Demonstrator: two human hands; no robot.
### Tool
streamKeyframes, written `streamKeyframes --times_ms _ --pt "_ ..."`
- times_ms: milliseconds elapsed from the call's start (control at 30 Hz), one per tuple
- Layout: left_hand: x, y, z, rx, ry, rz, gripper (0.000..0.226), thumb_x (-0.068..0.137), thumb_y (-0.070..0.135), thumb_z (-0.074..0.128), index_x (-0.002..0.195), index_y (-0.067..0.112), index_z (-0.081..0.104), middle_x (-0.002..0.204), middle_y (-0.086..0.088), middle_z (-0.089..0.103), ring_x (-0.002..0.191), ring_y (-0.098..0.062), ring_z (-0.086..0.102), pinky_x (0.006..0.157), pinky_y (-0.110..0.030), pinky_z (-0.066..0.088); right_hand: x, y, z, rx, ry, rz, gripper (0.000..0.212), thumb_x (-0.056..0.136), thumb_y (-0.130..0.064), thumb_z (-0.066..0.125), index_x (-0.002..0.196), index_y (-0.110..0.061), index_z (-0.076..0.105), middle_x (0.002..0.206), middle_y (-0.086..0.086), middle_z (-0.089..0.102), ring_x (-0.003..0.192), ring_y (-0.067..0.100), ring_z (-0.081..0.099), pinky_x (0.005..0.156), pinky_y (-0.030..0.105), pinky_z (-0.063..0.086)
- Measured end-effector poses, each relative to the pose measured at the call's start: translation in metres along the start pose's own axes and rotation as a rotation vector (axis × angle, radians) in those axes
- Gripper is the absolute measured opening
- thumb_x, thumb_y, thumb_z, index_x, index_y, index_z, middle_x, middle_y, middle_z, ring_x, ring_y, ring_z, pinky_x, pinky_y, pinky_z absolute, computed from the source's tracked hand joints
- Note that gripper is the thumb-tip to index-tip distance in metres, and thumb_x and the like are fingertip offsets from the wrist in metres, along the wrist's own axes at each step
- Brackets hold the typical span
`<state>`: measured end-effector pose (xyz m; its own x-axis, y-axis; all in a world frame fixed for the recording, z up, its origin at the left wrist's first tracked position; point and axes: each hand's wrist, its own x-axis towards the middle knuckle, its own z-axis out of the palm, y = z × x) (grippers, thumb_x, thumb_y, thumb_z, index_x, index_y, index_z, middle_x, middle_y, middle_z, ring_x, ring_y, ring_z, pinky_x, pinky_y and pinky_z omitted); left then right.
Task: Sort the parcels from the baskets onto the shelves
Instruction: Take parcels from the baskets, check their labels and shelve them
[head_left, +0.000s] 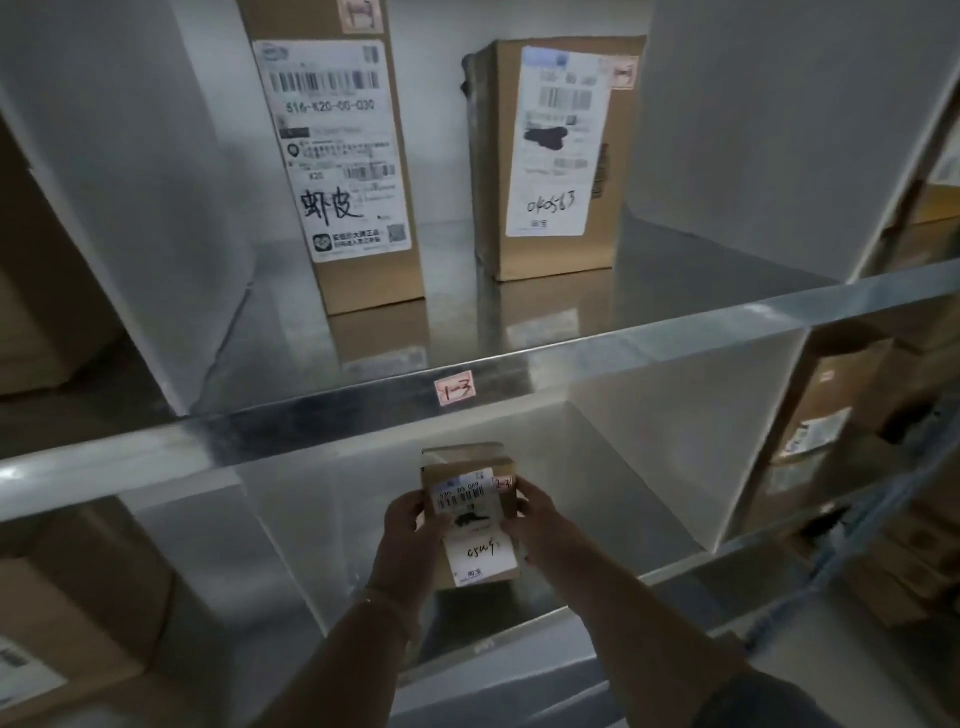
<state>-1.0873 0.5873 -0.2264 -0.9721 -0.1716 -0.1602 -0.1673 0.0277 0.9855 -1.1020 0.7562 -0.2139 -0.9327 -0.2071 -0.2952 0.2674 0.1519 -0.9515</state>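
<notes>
A small brown cardboard parcel (470, 512) with a white shipping label and a pink tag stands upright inside the lower middle shelf compartment. My left hand (408, 525) grips its left side and my right hand (530, 512) grips its right side. Whether its bottom touches the shelf floor is hidden behind my hands. The metal shelf edge (623, 348) above it carries a pink tag (455, 388) reading 1-3. On that upper shelf stand two larger labelled boxes, one tall (337, 156) at left, one shorter (558, 156) at right.
White divider panels (670, 452) wall off each compartment. Other cardboard boxes sit in the neighbouring compartments at right (831, 405) and lower left (67, 634). The lower compartment's metal floor (587, 561) stretches around the small parcel.
</notes>
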Motion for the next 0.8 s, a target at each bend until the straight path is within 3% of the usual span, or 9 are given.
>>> streamKeyframes --times_ms 67,100,167,267,333,433,533,633,800 --pt "0.008 -0.012 -0.004 -0.051 0.065 -0.021 0.035 0.092 0.013 0.056 0.126 0.003 0.054 0.112 -0.015 0.068 0.087 -0.026 0.073 0.061 -0.026 0.058 0.019 0.008 0.008 0.043 -0.025 0.013 0.052 0.089 0.003 0.052 0.128 -0.031 0.042 0.123 0.002 0.058 0.108 0.024 0.06 0.089 0.041 0.056" --pt "0.011 -0.016 -0.004 -0.078 0.1 -0.033 0.033 0.094 0.004 0.054 0.127 0.005 0.051 0.11 -0.014 0.068 0.086 -0.027 0.072 0.061 -0.028 0.058 0.027 0.01 0.012 0.05 -0.033 0.005 0.055 0.087 0.007 0.053 0.127 -0.029 0.041 0.123 0.002 0.057 0.111 0.026 0.058 0.094 0.044 0.054" --pt "0.017 -0.024 -0.004 -0.124 0.142 -0.068 0.046 0.092 -0.006 0.05 0.134 0.013 0.041 0.116 -0.012 0.064 0.096 -0.029 0.068 0.074 -0.04 0.061 0.038 0.016 0.02 0.087 -0.046 -0.017 0.057 0.084 0.012 0.053 0.123 -0.027 0.04 0.121 0.002 0.055 0.112 0.025 0.056 0.095 0.042 0.052" --pt "0.028 -0.035 -0.005 -0.124 0.203 -0.039 0.068 0.086 -0.004 0.052 0.146 0.019 0.032 0.13 -0.016 0.057 0.111 -0.034 0.062 0.093 -0.056 0.053 0.052 0.023 0.028 0.124 -0.124 -0.057 0.064 0.077 0.013 0.055 0.12 -0.032 0.04 0.124 0.003 0.054 0.112 0.021 0.056 0.088 0.037 0.053" --pt "0.033 -0.043 -0.007 -0.13 0.249 0.002 0.069 0.077 0.0 0.055 0.142 0.019 0.042 0.126 -0.017 0.062 0.11 -0.034 0.064 0.091 -0.056 0.054 0.059 0.025 0.031 0.126 -0.185 -0.091 0.068 0.067 0.002 0.06 0.122 -0.033 0.04 0.119 -0.006 0.056 0.109 0.014 0.057 0.081 0.031 0.052" --pt "0.033 -0.044 -0.006 -0.134 0.286 0.029 0.063 0.083 -0.014 0.052 0.138 0.017 0.048 0.12 -0.015 0.065 0.108 -0.033 0.065 0.09 -0.056 0.055 0.067 0.029 0.031 0.072 -0.243 -0.158 0.065 0.065 -0.007 0.061 0.122 -0.033 0.047 0.115 -0.009 0.063 0.109 0.015 0.062 0.077 0.027 0.054" --pt "0.035 -0.046 -0.004 -0.122 0.303 0.035 0.068 0.084 -0.02 0.049 0.14 0.018 0.044 0.122 -0.013 0.063 0.109 -0.03 0.064 0.09 -0.054 0.055 0.07 0.029 0.031 -0.007 -0.304 -0.196 0.066 0.073 -0.009 0.069 0.128 -0.039 0.048 0.12 -0.006 0.066 0.115 0.015 0.061 0.089 0.034 0.056" --pt "0.037 -0.048 -0.004 -0.097 0.307 0.043 0.075 0.083 -0.02 0.049 0.143 0.022 0.04 0.123 -0.01 0.062 0.113 -0.029 0.061 0.091 -0.055 0.054 0.069 0.025 0.03 -0.033 -0.35 -0.189 0.076 0.066 -0.025 0.076 0.133 -0.04 0.044 0.123 -0.007 0.065 0.115 0.013 0.061 0.093 0.036 0.055" --pt "0.034 -0.042 -0.002 -0.033 0.307 0.056 0.07 0.085 -0.015 0.054 0.138 0.028 0.04 0.12 -0.003 0.061 0.111 -0.021 0.061 0.092 -0.05 0.055 0.069 0.024 0.025 -0.065 -0.374 -0.203 0.058 0.083 0.0 0.07 0.128 -0.028 0.045 0.118 -0.013 0.062 0.093 -0.012 0.062 0.07 0.009 0.05"
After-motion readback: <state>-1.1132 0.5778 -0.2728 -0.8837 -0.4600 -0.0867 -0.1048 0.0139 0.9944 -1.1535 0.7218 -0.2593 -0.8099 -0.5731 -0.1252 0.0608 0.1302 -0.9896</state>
